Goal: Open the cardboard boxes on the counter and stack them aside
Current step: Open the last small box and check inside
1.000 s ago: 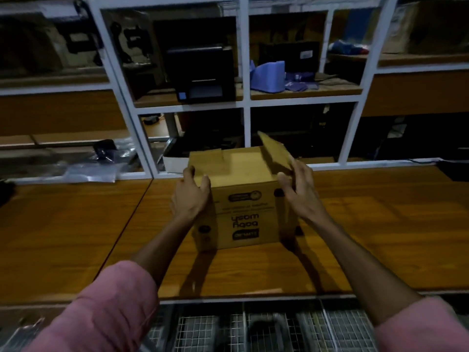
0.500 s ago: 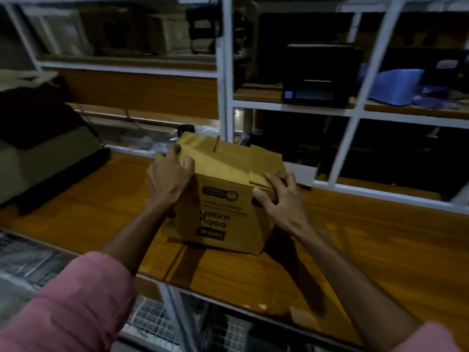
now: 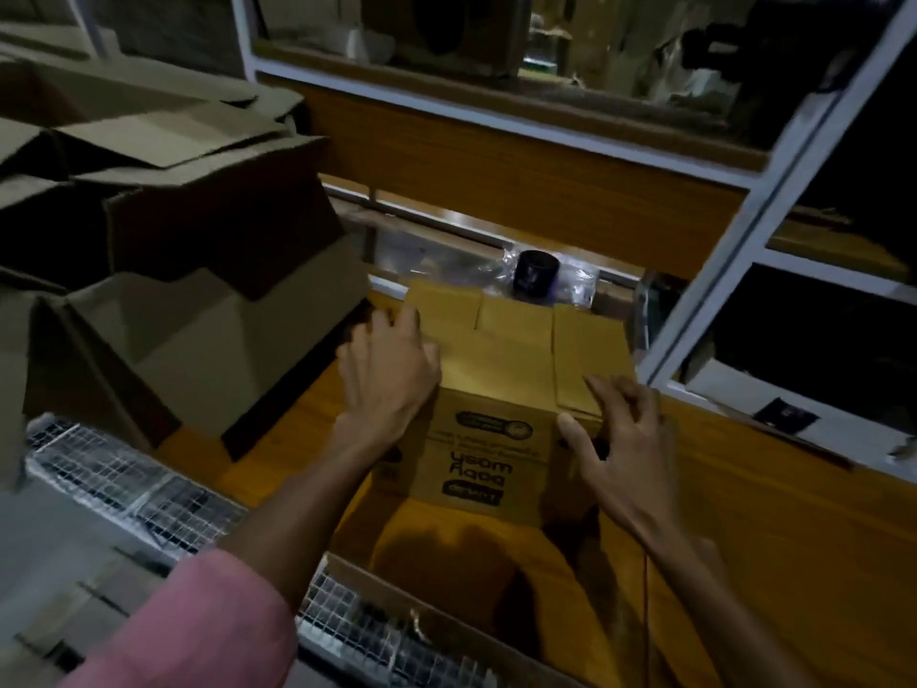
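1. Nearest the camera, a pink sleeve point(image 3: 198, 623) covers the left upper arm, and a wire mesh rack point(image 3: 149, 494) runs below the front edge of the desk point(image 3: 774, 528).
2. The wooden desk carries a small cardboard box point(image 3: 501, 404) standing near its front edge, with dark print upside down on the near face.
3. The left hand point(image 3: 387, 369) lies over the box's top left corner; its fingers point(image 3: 382, 322) are loosely curled over the left edge, close together, gripping that side.
4. The right hand point(image 3: 620, 439) is at the box's near right corner; the thumb presses the front face while the fingers point(image 3: 625, 397) are spread and bent over the right top flap point(image 3: 590, 360).
5. The box's top flaps lie roughly flat, with seams showing between them.
6. To the left of the box, touching or just beside it, sits a pile of larger opened cardboard boxes point(image 3: 188, 270) with flaps hanging out.
7. Just behind the small box, a dark round jar point(image 3: 535, 273) rests on crinkled clear plastic point(image 3: 575, 285).
8. Farther back, a white-framed shelf unit point(image 3: 714, 260) with wooden panels rises; what it holds is dim and blurred.
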### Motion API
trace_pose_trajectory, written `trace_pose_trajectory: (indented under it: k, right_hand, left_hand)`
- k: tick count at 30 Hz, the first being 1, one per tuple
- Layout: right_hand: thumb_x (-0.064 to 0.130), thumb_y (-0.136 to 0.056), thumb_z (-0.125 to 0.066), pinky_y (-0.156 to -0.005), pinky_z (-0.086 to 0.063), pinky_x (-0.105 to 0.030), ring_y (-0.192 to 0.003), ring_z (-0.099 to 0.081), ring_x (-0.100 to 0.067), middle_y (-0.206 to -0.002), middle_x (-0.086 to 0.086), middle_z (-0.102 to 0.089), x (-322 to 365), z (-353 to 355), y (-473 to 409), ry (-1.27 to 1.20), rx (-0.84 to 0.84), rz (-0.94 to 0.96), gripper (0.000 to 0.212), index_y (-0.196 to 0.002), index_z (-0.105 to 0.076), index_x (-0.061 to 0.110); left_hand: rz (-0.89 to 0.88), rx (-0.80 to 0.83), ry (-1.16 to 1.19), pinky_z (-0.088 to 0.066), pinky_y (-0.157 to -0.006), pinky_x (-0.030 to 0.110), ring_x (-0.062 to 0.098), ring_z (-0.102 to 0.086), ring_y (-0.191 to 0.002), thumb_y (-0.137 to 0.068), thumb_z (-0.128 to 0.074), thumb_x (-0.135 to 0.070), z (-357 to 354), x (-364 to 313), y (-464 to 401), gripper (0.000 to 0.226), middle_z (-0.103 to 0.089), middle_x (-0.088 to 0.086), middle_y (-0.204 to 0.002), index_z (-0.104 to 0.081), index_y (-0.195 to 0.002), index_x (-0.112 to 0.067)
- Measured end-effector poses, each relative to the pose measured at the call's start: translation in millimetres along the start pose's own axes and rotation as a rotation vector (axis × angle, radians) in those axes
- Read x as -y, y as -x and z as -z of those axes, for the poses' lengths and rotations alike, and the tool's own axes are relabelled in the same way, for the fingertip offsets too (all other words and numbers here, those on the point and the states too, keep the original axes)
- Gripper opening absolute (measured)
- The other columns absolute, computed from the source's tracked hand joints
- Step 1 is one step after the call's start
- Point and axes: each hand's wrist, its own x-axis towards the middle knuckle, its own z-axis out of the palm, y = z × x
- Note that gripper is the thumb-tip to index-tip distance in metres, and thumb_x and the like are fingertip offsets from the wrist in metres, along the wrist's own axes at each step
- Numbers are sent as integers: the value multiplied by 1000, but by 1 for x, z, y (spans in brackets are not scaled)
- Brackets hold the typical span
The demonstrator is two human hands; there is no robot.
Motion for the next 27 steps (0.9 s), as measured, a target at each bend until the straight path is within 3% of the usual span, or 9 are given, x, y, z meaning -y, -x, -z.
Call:
trace_pose_trajectory:
  k: [4, 9, 11, 13, 15, 18, 23, 25, 27]
  right_hand:
    - [75, -91, -41, -107, -40, -54, -137, -35, -33, -150, 10, -24, 38, -5, 5, -28, 83, -36, 65, -148, -35, 43]
    - [69, -92, -40, -108, -35, -48, -141, -28, -34, -159, 2, -19, 78, 2, 11, 95, 235, -112, 68, -152, -31, 36]
    - [56, -96, -50, -103, -41, -48, -133, -36, -33, -150, -5, -36, 99, 9, 12, 236, 84, -88, 56, -143, -45, 27]
    - [44, -95, -55, -91, -48, -42, -115, -48, -27, -127, -8, -53, 126, 4, 15, 192, -128, 8, 40, -126, -59, 19]
    - [44, -97, -50, -84, -49, -37, -103, -52, -23, -114, -8, -56, 155, -12, 18, 110, -125, 160, 37, -119, -62, 17]
    - [52, -99, -43, -96, -46, -43, -116, -49, -24, -128, -8, -51, 174, -37, 13, 26, 73, 183, 50, -135, -54, 19]
    - [52, -102, -37, -103, -44, -49, -143, -26, -23, -153, -4, -30, 160, -29, -20, 103, -13, 31, 51, -141, -42, 19]
    - [56, -101, -33, -111, -31, -55, -149, -19, -25, -157, -6, -29, 151, -20, -30, 204, -22, -3, 54, -144, -39, 23]
    - [58, -100, -30, -118, -12, -57, -148, -24, -27, -156, -9, -34, 127, -10, -41, 302, -79, -138, 58, -145, -41, 22]
  left_hand:
    - [-262, 108, -107, -33, -110, 53, 31, -37, -139, -91, -50, -37, 4, 7, -35, 40, -47, 11, -146, -61, -123, -17]
    - [-430, 212, -154, -30, -107, 52, 26, -44, -130, -88, -30, -46, -5, 13, -47, 56, -54, 6, -142, -62, -125, -20]
    - [-473, 211, -174, -34, -101, 50, 27, -50, -119, -88, -28, -47, -4, 16, -49, 55, -57, 7, -134, -64, -119, -20]
    - [-516, 211, -207, -36, -95, 50, 28, -50, -111, -86, -26, -48, -1, 16, -51, 55, -58, 7, -125, -64, -114, -20]
    - [-546, 229, -252, -35, -92, 49, 28, -48, -107, -86, -25, -48, 3, 16, -53, 54, -57, 8, -122, -63, -113, -19]
    - [-578, 290, -303, -33, -94, 50, 28, -43, -108, -87, -28, -51, 4, 18, -55, 52, -51, 7, -125, -57, -120, -21]
    - [-558, 335, -238, -31, -102, 53, 29, -40, -114, -89, -18, -52, 4, 18, -55, 60, -47, 10, -129, -52, -125, -18]
    - [-552, 321, -221, -30, -105, 55, 31, -40, -116, -88, -19, -51, 6, 18, -53, 62, -48, 13, -129, -54, -125, -15]
    - [-545, 298, -202, -30, -105, 55, 32, -42, -114, -88, -24, -51, 7, 18, -53, 60, -50, 13, -125, -58, -122, -14]
